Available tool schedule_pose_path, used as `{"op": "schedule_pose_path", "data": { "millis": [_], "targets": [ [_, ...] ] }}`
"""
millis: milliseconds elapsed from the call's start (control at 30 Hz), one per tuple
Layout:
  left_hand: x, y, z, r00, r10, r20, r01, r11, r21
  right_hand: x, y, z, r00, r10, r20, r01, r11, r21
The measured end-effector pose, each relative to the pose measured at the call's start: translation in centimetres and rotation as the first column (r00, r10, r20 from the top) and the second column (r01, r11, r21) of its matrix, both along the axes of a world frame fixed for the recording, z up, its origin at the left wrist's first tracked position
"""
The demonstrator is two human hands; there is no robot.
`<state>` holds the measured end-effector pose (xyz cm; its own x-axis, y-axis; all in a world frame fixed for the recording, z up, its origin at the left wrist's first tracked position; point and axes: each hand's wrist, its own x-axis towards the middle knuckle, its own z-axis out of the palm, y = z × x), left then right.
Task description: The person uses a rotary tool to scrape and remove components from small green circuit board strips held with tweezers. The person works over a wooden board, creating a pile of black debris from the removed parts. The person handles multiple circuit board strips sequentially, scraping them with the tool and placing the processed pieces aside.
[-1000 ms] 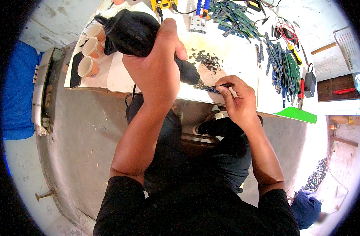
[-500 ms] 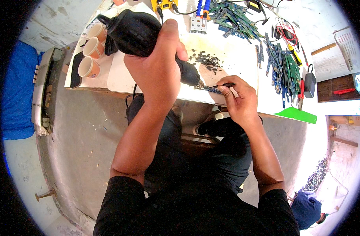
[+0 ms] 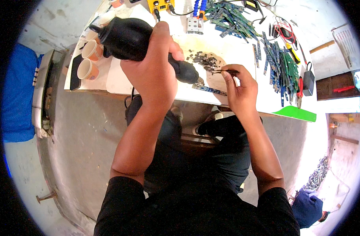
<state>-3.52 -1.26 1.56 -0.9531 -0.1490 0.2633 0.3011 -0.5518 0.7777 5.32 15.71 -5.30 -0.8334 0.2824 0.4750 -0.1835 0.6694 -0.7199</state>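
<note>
My left hand is wrapped round a black hot-air gun, whose metal nozzle points down to the right. Just under the nozzle lies a narrow blue circuit board strip along the table's near edge. Between thumb and fingers of my right hand is a pair of dark tweezers. The tweezers' tips are at the near right side of a pile of small black chips. Whether a chip sits between the tips is too small to tell.
Paper cups and a black phone stand at the left of the white table. Heaps of circuit board strips lie right and at the back, near red-handled pliers. A yellow device is at the back.
My right hand has lifted the tweezers off the circuit board strip and moved them up toward the chip pile. The hot-air gun has shifted slightly left, still over the strip.
</note>
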Motion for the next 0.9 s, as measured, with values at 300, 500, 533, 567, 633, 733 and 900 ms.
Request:
{"op": "schedule_pose_path", "data": {
  "millis": [300, 500, 533, 567, 633, 733, 900],
  "targets": [
    [1.0, 0.8, -0.1, 0.994, -0.106, -0.002, 0.106, 0.994, 0.035, 3.6, 1.6, -0.4, 0.998, 0.052, 0.033, -0.049, 0.995, -0.082],
    [1.6, 1.6, -0.2, 0.992, -0.123, 0.015, 0.123, 0.992, 0.018, 4.6, 2.3, -1.5, 0.994, 0.096, 0.060, -0.091, 0.993, -0.076],
    [1.5, 1.6, -0.4, 0.992, -0.128, 0.011, 0.128, 0.992, 0.015, 4.7, 2.3, -1.5, 0.994, 0.097, 0.042, -0.093, 0.992, -0.080],
    [1.5, 1.7, -0.5, 0.991, -0.131, 0.007, 0.131, 0.991, 0.011, 4.7, 2.3, -1.5, 0.995, 0.092, 0.046, -0.089, 0.993, -0.075],
    [1.6, 1.8, -0.3, 0.989, -0.144, 0.016, 0.143, 0.989, 0.044, 4.8, 2.4, -1.5, 0.995, 0.084, 0.054, -0.081, 0.995, -0.065],
    [1.8, 2.0, -0.4, 0.988, -0.152, 0.035, 0.150, 0.987, 0.048, 4.9, 2.7, -1.7, 0.994, 0.107, 0.025, -0.105, 0.993, -0.056],
    [2.0, 2.1, -0.4, 0.987, -0.161, 0.027, 0.159, 0.986, 0.051, 4.9, 2.8, -2.0, 0.991, 0.126, 0.036, -0.123, 0.990, -0.076]
  ]
}}
